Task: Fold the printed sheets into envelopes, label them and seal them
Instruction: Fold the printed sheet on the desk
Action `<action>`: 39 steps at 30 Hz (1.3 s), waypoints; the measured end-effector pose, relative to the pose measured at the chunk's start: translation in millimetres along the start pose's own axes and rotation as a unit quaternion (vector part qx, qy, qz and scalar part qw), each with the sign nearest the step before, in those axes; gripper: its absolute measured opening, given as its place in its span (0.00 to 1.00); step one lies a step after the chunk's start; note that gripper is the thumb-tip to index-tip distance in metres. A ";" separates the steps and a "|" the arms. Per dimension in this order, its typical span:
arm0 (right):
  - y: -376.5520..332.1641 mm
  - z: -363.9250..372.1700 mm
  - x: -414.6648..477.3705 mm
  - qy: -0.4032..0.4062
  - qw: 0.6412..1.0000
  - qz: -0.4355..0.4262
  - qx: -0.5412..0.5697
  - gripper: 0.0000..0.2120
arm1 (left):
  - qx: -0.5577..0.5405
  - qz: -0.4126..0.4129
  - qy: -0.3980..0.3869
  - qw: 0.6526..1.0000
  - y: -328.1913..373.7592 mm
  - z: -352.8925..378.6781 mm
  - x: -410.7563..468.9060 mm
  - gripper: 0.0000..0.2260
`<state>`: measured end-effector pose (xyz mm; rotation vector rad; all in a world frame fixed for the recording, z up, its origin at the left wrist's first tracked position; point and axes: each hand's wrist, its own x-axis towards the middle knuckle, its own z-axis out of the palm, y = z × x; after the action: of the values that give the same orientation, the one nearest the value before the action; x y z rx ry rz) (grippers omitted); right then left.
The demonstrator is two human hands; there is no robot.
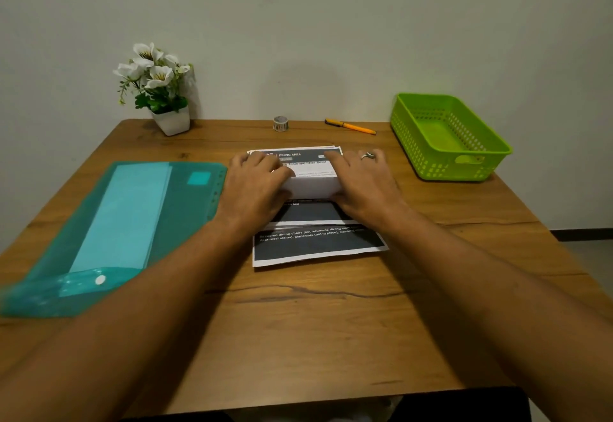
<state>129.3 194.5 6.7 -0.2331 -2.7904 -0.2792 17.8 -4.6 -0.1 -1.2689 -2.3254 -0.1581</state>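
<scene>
Both hands lie on a stack of printed sheets (318,245) in the middle of the wooden desk (331,322). On the top sheet (311,186), the near part is turned up over itself, so its blank white back faces up, while the far strip shows a dark header reading "DINING AREA". The left hand (255,182) rests on the left end of this fold, fingers laid fairly flat toward the far edge and the thumb lying across the paper. The right hand (361,179), with a ring (368,156) on one finger, covers the right end in the same way, its fingers stretched out and pressing down. Neither hand is clenched or pinching the paper, as far as the view shows; the right thumb is hidden behind the fold. The lowest sheet sticks out toward the person, slightly askew, showing a dark block with white text. To the left of the stack lies a teal plastic folder (132,215) with pale sheets inside. Along the far edge of the desk stand a white pot of white flowers (169,119), a small tape roll (280,124) and an orange pen (350,127). A green plastic basket (447,136) sits at the far right corner.
</scene>
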 end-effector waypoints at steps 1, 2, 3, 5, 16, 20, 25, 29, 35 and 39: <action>-0.7 1.9 -1.4 0.002 1.000 0.004 0.003 0.33 | -0.006 0.002 0.010 1.000 0.7 0.2 -1.0 0.13; -1.6 4.4 -3.2 0.005 1.000 0.010 0.005 0.31 | -0.014 0.006 0.016 1.000 1.2 1.2 -1.9 0.10; -2.4 7.2 -5.2 0.010 1.000 0.016 0.006 0.29 | -0.022 0.010 0.018 1.000 1.6 2.1 -2.9 0.09; -3.2 12.4 -9.8 0.021 0.999 0.021 0.017 0.25 | -0.045 0.018 0.008 0.999 2.0 5.8 -5.5 0.09; 4.7 32.2 -32.7 -0.067 0.988 0.020 0.134 0.32 | -0.126 0.012 -0.056 0.990 9.7 14.1 -17.3 0.22; 2.6 34.4 -31.8 -0.062 0.986 0.045 0.145 0.25 | -0.122 -0.038 -0.134 0.983 9.3 23.8 -10.8 0.20; -21.0 38.1 -17.8 -0.087 0.980 0.051 0.170 0.22 | -0.121 -0.053 -0.240 0.962 13.2 36.3 -12.0 0.27; -42.4 46.6 -8.6 -0.111 0.971 0.012 0.210 0.25 | -0.112 -0.054 -0.247 0.961 11.7 37.8 -12.0 0.27; -9.1 46.4 -20.5 -0.173 0.966 0.051 0.184 0.33 | -0.096 -0.062 -0.263 0.958 13.3 34.0 -11.4 0.29; 27.7 49.3 -34.3 -0.195 0.965 0.094 0.151 0.33 | -0.039 -0.118 -0.292 0.948 19.8 29.8 -9.6 0.32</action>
<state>151.8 227.7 -45.9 -0.5245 -3.1104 0.2671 27.7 8.7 -33.2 -1.1820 -3.0058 0.0624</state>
